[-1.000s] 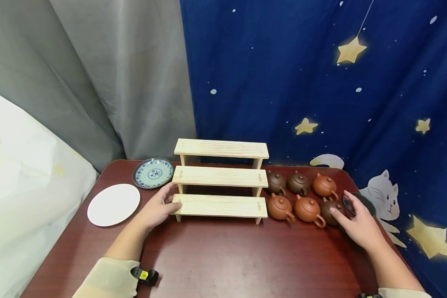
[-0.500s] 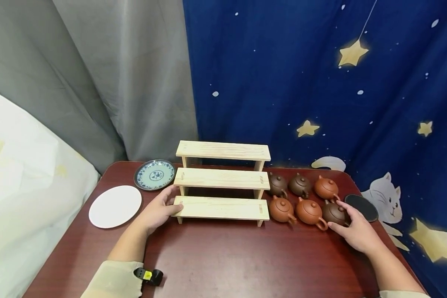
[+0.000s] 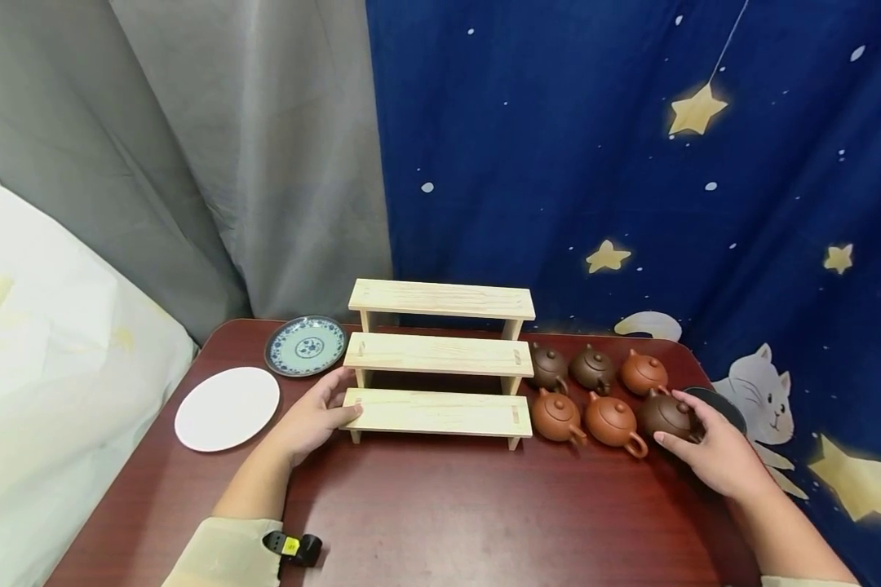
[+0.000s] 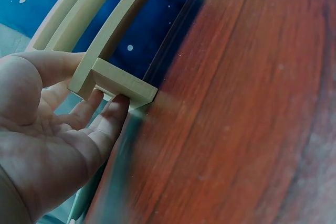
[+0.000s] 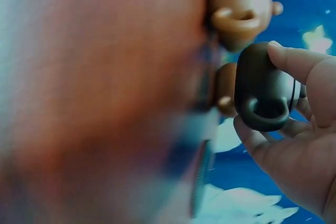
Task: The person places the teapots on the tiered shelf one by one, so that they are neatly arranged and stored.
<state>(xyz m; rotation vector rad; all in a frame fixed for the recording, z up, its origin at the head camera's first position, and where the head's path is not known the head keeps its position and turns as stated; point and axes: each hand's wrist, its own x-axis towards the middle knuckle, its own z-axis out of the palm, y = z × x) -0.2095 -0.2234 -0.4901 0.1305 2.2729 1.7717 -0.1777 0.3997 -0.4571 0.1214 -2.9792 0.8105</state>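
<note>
A three-tier wooden display stand [image 3: 436, 412] stands at the back middle of the table. My left hand [image 3: 310, 420] holds the left end of its lowest shelf, thumb on top; the left wrist view shows the fingers against the stand's leg [image 4: 123, 81]. At the right, my right hand [image 3: 723, 452] grips a dark brown teapot [image 3: 666, 416] by its sides. In the right wrist view this teapot [image 5: 257, 82] appears slightly off the table, its handle towards the camera. Close by sit an orange-brown teapot [image 3: 612, 421] and another orange-brown teapot [image 3: 644, 372].
Several teapots, among them a dark one [image 3: 592, 368], crowd the stand's right side. A black round dish [image 3: 719, 401] lies partly behind my right hand. On the left are a white plate [image 3: 227, 409] and a blue-patterned plate [image 3: 306, 346]. Curtains [image 3: 499, 163] hang behind the table.
My right hand has moved from above the black dish to the dark brown teapot and taken hold of it; the teapot has shifted slightly right. My left hand stays on the stand.
</note>
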